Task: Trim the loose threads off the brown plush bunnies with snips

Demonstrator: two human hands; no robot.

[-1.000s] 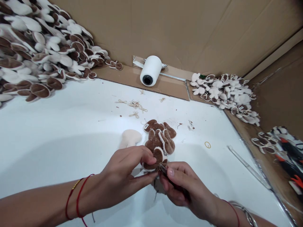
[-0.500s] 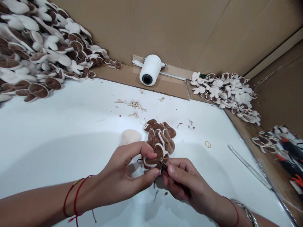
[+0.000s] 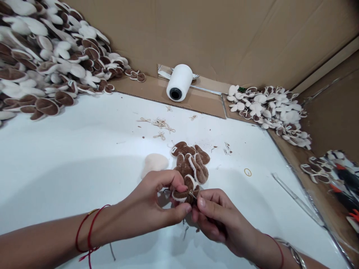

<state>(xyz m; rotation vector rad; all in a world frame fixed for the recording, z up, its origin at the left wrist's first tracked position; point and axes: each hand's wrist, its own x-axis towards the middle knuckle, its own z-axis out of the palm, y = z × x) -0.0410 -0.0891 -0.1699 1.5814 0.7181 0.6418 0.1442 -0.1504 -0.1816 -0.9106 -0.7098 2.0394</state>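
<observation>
My left hand (image 3: 159,198) is closed, its thumb and fingers pinching a brown plush piece (image 3: 179,195) with cream edging. In my right hand (image 3: 218,215) is a thin metal-tipped tool (image 3: 192,194), whose tip touches the brown fabric; most of it is hidden in my fingers, so its exact kind does not show. Just beyond my fingers lie brown plush pieces (image 3: 185,164) with cream edges, one bearing a small white label (image 3: 174,150). A cream plush piece (image 3: 155,163) rests on the white table beside them.
Brown and cream plush pieces form a big heap (image 3: 50,59) at the left and a smaller pile (image 3: 269,108) at the right. A white roll (image 3: 179,80) lies at the back. Small cord bows (image 3: 160,124), a rubber band (image 3: 247,172) and dark-handled tools (image 3: 343,194) are also around.
My right hand has turned a little, and the tool tip now lies deeper against the plush piece. My left fingers have tightened and folded the piece slightly. The view has shifted slightly.
</observation>
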